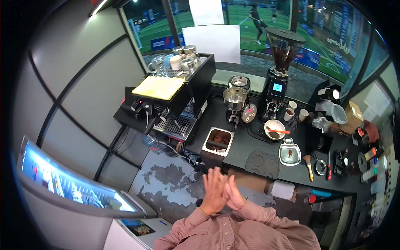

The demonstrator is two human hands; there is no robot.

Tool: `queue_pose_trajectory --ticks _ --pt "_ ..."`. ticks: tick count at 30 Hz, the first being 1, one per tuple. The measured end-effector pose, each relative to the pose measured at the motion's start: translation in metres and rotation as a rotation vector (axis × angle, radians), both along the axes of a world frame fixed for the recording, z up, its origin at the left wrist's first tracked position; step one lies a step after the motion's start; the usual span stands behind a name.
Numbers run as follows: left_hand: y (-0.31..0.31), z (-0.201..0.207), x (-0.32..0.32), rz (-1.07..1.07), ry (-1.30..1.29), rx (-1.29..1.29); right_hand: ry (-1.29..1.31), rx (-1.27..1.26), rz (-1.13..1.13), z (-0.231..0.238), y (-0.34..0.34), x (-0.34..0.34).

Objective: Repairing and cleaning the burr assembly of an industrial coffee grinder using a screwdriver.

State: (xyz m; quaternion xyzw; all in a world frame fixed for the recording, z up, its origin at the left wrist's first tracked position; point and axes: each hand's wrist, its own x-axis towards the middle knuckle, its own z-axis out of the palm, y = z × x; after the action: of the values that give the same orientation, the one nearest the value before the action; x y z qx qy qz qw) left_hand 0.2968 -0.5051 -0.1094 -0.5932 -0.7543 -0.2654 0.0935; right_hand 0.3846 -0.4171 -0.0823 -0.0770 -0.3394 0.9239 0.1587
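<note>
My left hand [214,192] and my right hand [236,197] meet in front of my chest, palms turned to each other and touching. The fingers of the left are stretched out; those of the right also look extended, though the left partly covers them and they are slightly smeared. I see nothing held in either one. Just beyond the fingertips, at the counter's edge, sits a steel knock box [231,143] with dark coffee pucks and a bar across it. To its right lies a black tamping mat [262,163] with round recesses.
An espresso machine [177,125] with a yellow cloth [160,87] and cups stands at left. Behind the counter are a small grinder [235,110] and a tall grinder [277,85]. Rightward are a bowl [270,123] with an orange spatula, a metal tray [296,156] and a brush [308,168].
</note>
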Motion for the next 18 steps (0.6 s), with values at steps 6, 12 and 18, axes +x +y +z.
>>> queue_pose_trajectory --ticks 6,12,18 --pt "-0.013 0.027 -0.093 -0.228 -1.969 0.402 0.054 1.380 -0.280 0.002 -0.009 -0.093" --pt "-0.035 0.060 -0.167 -0.272 -1.589 0.297 -0.162 0.924 -0.370 -0.018 0.055 -0.169" --pt "-0.061 0.034 -0.217 -0.248 -1.646 0.155 -0.083 1.158 -0.804 0.091 0.189 -0.250"
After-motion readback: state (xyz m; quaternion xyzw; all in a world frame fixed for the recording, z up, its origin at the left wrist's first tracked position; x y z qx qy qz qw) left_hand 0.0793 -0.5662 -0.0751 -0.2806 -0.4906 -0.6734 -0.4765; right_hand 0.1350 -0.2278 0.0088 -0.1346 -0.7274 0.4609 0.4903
